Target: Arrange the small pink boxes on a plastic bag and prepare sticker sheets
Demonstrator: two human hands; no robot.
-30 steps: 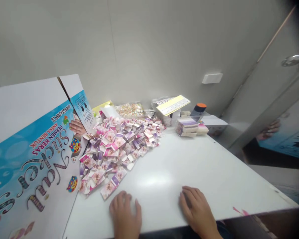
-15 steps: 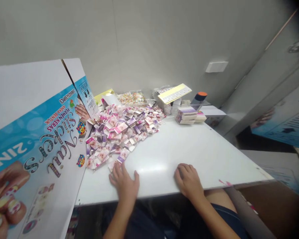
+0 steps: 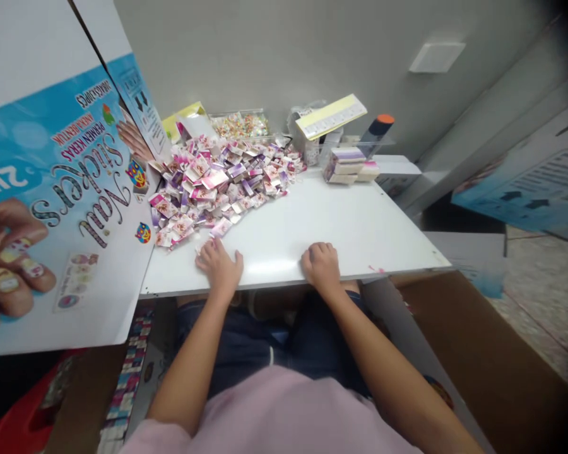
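My left hand (image 3: 219,265) lies on the white table near its front edge, thumb apart and fingers spread. Its fingertips are by the near edge of a heap of small pink and purple printed paper boxes (image 3: 218,180); it holds nothing that I can see. Farther right, my right hand (image 3: 322,265) rests on the table at the front edge with its fingers curled in. Nothing shows in that hand. Bare white tabletop (image 3: 269,243) lies between the two hands.
A large "Nail Stickers" carton (image 3: 66,189) stands at the left. Behind the heap is a clear tray of small colourful pieces (image 3: 241,125). At the back right are a yellow-edged card box (image 3: 331,118), stacked boxes (image 3: 344,165) and an orange-capped dark tube (image 3: 377,133). An open brown carton (image 3: 483,334) sits below right.
The view has tilted down, so my lap and forearms show more and the table sits higher in the picture. Both hands keep about the same places on the table.
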